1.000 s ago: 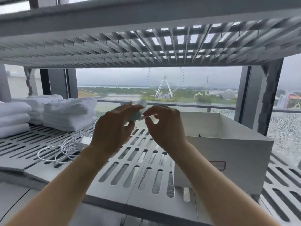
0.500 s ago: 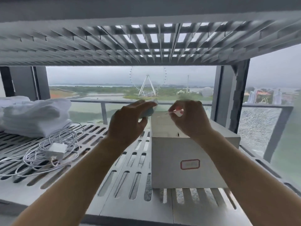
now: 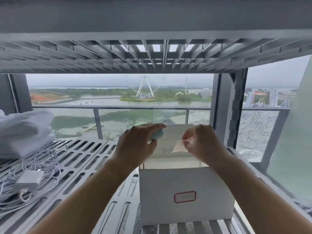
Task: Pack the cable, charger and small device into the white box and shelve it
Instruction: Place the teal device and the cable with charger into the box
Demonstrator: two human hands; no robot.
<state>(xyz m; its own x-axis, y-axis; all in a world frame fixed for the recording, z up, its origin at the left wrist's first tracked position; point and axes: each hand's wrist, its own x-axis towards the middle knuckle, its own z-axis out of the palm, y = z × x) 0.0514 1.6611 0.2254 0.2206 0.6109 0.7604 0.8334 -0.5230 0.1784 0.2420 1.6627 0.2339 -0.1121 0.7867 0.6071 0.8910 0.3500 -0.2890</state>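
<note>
The white box [image 3: 186, 195] stands open on the slatted shelf [image 3: 94, 159], right of centre and near the front edge, a red-outlined label [image 3: 185, 196] on its near face; both hands hover over its open top. The left hand [image 3: 136, 147] is closed round the small device [image 3: 157, 135], a rounded pale-green thing pinched between thumb and fingers just above the box's left rim; the right hand [image 3: 202, 144] pinches a thin translucent strip [image 3: 179, 146], perhaps a peeled film or sticker, between thumb and forefinger over the box's right half. What lies inside the box cannot be seen from here.

The cable [image 3: 38, 159] lies in a loose white tangle on the shelf well to the left, with the charger [image 3: 29, 180] resting on it; folded white towels [image 3: 23, 132] sit beyond them at the far left; neither cable nor charger is packed yet.

The step in hand looks like readying the device and dropping it in, so the task seems barely begun; the next move likely calls for lowering the left hand into the opening and letting go, ridding the right hand of the strip, then reaching left for the cable and charger, which will want gathering since the loops sprawl.
</note>
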